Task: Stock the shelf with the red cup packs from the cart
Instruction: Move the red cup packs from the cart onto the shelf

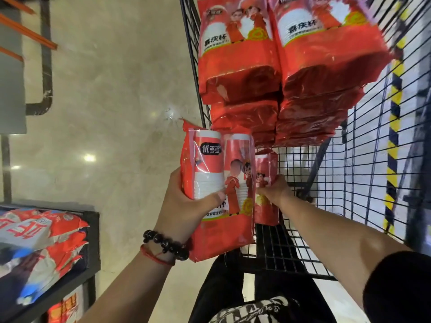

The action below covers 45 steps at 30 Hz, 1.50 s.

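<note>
My left hand (186,197) is wrapped around a red cup pack (219,194), thumb pressed flat across its clear front and the other fingers hidden behind its left edge, so the pack stands upright in my grip just outside the near left corner of the cart (303,229). White cups show through the clear window at the top of this pack, with a black label beside them and cartoon figures in red printed lower down. My right hand (276,191) is clenched on a second pack (265,190), narrower in view, held upright just beside the first and touching its right edge; my fingers curl over its right side and this pack sits inside the wire basket, its lower end near the basket floor. A black bead bracelet (166,244) and a thin red string (156,257) circle my left wrist, and a dark sleeve (401,287) covers my right upper arm. Farther into the cart, two stacks of the same red packs (279,73) lie side by side, several deep, filling its far end. The cart stands on a pale, glossy floor (112,101). At the lower left, a dark shelf (93,241) carries red and white packs (46,241) lying flat, blurred so their print is hard to read. My dark trousers (224,287) show below the cart's near edge.
</note>
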Motion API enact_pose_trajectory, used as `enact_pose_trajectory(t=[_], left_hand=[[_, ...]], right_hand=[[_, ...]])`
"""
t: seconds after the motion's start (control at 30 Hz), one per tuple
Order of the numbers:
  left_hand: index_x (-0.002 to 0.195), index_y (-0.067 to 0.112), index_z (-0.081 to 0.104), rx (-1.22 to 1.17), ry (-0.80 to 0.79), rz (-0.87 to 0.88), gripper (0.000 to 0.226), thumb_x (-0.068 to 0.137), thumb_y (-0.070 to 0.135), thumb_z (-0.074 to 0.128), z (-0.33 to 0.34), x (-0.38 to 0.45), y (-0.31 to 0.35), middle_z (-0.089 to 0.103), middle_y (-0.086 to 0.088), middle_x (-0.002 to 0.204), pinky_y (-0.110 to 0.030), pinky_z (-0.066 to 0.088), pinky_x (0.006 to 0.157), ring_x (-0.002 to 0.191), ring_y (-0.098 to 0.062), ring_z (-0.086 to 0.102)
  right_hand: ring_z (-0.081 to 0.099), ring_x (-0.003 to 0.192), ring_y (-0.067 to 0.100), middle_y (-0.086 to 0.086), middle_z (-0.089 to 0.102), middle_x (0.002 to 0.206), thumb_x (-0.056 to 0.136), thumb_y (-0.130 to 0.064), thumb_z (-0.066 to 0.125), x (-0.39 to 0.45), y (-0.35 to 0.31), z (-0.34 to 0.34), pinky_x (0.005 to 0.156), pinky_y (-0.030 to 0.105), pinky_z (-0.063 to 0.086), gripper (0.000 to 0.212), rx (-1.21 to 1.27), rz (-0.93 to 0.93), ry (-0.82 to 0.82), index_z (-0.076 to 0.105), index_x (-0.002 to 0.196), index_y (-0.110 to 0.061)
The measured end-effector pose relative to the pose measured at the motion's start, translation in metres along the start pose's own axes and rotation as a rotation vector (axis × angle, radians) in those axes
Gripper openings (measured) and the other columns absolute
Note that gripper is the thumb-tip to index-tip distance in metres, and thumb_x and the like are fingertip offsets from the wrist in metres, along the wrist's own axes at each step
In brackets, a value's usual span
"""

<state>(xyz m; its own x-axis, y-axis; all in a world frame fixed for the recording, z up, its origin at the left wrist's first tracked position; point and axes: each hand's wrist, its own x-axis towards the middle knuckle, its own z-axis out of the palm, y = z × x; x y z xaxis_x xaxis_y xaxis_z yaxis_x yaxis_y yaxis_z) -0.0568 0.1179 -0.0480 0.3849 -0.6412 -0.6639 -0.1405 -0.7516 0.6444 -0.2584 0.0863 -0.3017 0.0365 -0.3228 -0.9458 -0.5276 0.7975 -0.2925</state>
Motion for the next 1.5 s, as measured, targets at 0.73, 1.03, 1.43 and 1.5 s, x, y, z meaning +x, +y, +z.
enact_pose_trajectory(t=[0.73, 1.03, 1.43, 1.5], left_hand=[[0.100, 0.022, 0.063, 0.046, -0.349, 0.329, 0.050, 0.060, 0.007, 0.090, 0.027, -0.052, 0.047, 0.074, 0.001, 0.091, -0.026, 0.055, 0.064, 0.072, -0.004, 0.072], [0.119, 0.017, 0.059, -0.001, -0.640, 0.466, 0.076, 0.051, 0.026, 0.092, 0.028, -0.124, 0.053, 0.074, -0.008, 0.105, -0.041, 0.060, 0.077, 0.089, -0.027, 0.073], [0.109, 0.015, 0.063, 0.163, -1.174, 0.679, 0.064, 0.050, 0.020, 0.087, 0.119, -0.290, 0.022, 0.076, -0.011, 0.099, -0.029, 0.058, 0.065, 0.079, -0.019, 0.073], [0.112, 0.012, 0.063, 0.210, -1.243, 0.708, 0.073, 0.045, 0.027, 0.089, 0.138, -0.324, 0.006, 0.076, -0.011, 0.100, -0.031, 0.059, 0.070, 0.084, -0.022, 0.073]], right_hand=[[0.073, 0.084, 0.021, 0.002, 0.073, 0.097, 0.059, -0.028, 0.091, -0.245, 0.036, -0.109, 0.060, 0.027, 0.054, 0.065, 0.710, -0.405, 0.642, 0.059, 0.114, -0.018], [0.068, 0.065, 0.001, -0.001, 0.071, 0.093, 0.075, 0.000, 0.080, -0.426, 0.143, -0.051, 0.054, 0.016, 0.051, 0.046, 1.157, -0.557, 1.048, 0.057, 0.109, -0.021], [0.070, 0.073, 0.004, 0.001, 0.069, 0.105, 0.076, 0.001, 0.079, -0.557, 0.322, 0.036, 0.062, 0.022, 0.053, 0.066, 1.540, -0.501, 1.509, 0.047, 0.131, -0.016], [0.071, 0.077, 0.008, 0.003, 0.070, 0.106, 0.075, 0.000, 0.081, -0.574, 0.357, 0.053, 0.064, 0.026, 0.054, 0.065, 1.572, -0.499, 1.552, 0.050, 0.129, -0.018]])
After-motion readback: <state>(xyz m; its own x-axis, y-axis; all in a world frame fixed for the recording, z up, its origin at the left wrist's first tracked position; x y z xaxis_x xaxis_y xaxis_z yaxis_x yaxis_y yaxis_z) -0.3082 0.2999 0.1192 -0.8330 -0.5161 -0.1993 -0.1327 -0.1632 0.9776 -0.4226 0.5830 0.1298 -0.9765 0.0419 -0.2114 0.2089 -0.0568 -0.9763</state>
